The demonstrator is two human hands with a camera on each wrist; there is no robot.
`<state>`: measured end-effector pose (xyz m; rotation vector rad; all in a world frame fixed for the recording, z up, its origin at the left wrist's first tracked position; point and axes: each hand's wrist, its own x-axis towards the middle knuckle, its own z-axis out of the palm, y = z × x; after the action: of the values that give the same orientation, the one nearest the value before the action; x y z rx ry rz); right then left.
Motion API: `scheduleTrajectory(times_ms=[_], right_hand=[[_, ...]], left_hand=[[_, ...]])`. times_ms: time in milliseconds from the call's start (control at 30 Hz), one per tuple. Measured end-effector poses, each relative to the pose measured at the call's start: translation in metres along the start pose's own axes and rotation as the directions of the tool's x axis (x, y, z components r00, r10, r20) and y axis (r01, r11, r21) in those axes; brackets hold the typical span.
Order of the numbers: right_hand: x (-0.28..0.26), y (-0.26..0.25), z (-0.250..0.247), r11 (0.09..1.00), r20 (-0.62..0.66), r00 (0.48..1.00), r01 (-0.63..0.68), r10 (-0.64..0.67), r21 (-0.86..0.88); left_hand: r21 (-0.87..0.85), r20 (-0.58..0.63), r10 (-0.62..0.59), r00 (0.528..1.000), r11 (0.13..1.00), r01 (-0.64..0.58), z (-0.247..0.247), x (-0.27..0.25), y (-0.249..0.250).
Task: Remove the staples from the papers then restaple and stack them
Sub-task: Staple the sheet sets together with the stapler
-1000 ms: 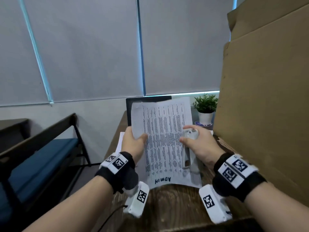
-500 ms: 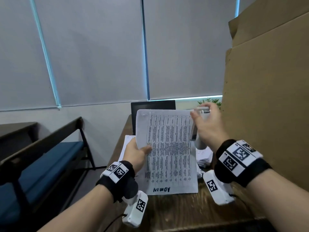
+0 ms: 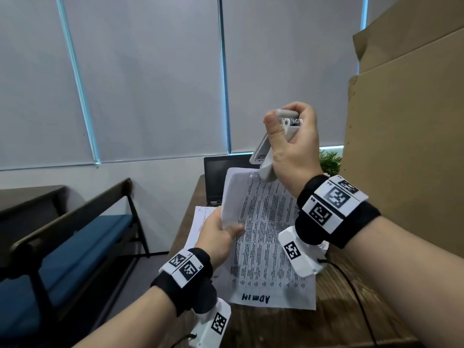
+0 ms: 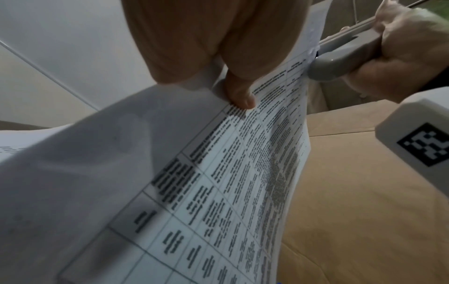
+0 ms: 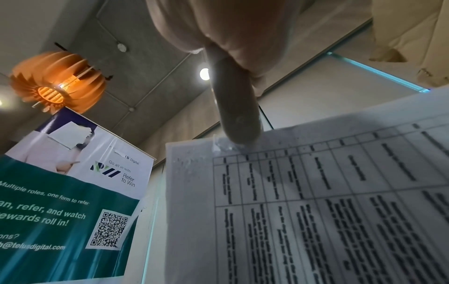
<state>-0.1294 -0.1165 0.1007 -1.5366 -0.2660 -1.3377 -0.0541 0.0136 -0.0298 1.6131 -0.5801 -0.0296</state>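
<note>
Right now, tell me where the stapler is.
In the head view the stapler is gripped in the right hand, raised right of centre, its nose at the top edge of the papers held by the left hand.

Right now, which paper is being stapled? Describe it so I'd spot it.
Look above the wooden desk: the left hand holds up a printed sheet, and the right hand's stapler meets its top edge. Only it has "ADMIN" handwritten on its bottom edge.
</note>
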Motion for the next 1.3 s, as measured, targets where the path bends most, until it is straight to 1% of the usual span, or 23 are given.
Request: scheduleTrajectory(times_ms=[67,167,233,333,467,633,800,900,967,1067,1133,1200,1233,1300], right_hand=[[0.002,0.002,0.001,1.000,0.018,1.000,-0.006,0.006,-0.004],[0.001,0.006,0.003,0.999,0.086,0.996,-0.036,0.037,-0.010],[0.000,0.006,0.005,0.999,0.113,0.993,-0.032,0.033,-0.007],[0.002,0.007,0.008,0.999,0.126,0.992,-0.032,0.026,0.043],[0.004,0.004,0.016,1.000,0.079,0.997,0.011,-0.012,0.021],[0.010,0.002,0.022,0.992,-0.055,0.992,0.110,-0.113,-0.057],[0.015,0.005,0.025,0.990,-0.123,0.985,0.107,-0.117,-0.087],[0.016,0.007,0.025,0.987,-0.104,0.988,0.099,-0.112,-0.126],[0.016,0.010,0.024,0.986,-0.085,0.992,0.086,-0.099,-0.141],[0.020,0.015,0.018,0.988,-0.109,0.989,0.083,-0.098,-0.132],[0.022,0.019,0.013,0.989,-0.127,0.988,0.076,-0.093,-0.130],[0.023,0.027,0.007,0.990,-0.139,0.987,0.056,-0.074,-0.132],[0.023,0.033,0.004,0.989,-0.138,0.989,0.037,-0.056,-0.142],[0.020,0.049,-0.002,0.981,-0.113,0.994,-0.027,0.005,-0.192]], left_hand=[[0.008,-0.003,0.018,1.000,1.000,-0.018,-0.001,0.001,0.001],[0.029,-0.002,0.030,1.000,0.999,-0.030,-0.002,0.001,0.002],[0.027,0.004,0.043,0.999,0.999,-0.043,-0.002,0.002,0.002],[0.057,0.044,0.064,0.997,0.996,-0.066,0.001,0.002,0.004],[0.082,0.081,0.093,0.992,0.992,-0.099,0.006,0.000,0.005],[0.058,0.108,0.099,0.989,0.993,-0.106,0.011,-0.003,0.007],[0.061,0.120,0.089,0.989,0.993,-0.097,0.011,-0.002,0.007],[0.058,0.119,0.067,0.991,0.996,-0.074,0.012,-0.001,0.006],[0.056,0.111,0.047,0.993,0.997,-0.054,0.010,0.003,0.003],[0.058,0.061,-0.002,0.998,0.998,-0.001,0.004,0.009,-0.005],[-0.029,0.009,-0.060,0.998,0.998,0.060,-0.001,0.012,-0.011],[-0.165,-0.028,-0.165,0.986,0.973,0.159,-0.009,0.019,-0.019],[-0.184,-0.062,-0.202,0.977,0.965,0.188,-0.017,0.027,-0.027],[-0.087,-0.152,-0.216,0.964,0.975,0.204,-0.039,0.046,-0.041]])
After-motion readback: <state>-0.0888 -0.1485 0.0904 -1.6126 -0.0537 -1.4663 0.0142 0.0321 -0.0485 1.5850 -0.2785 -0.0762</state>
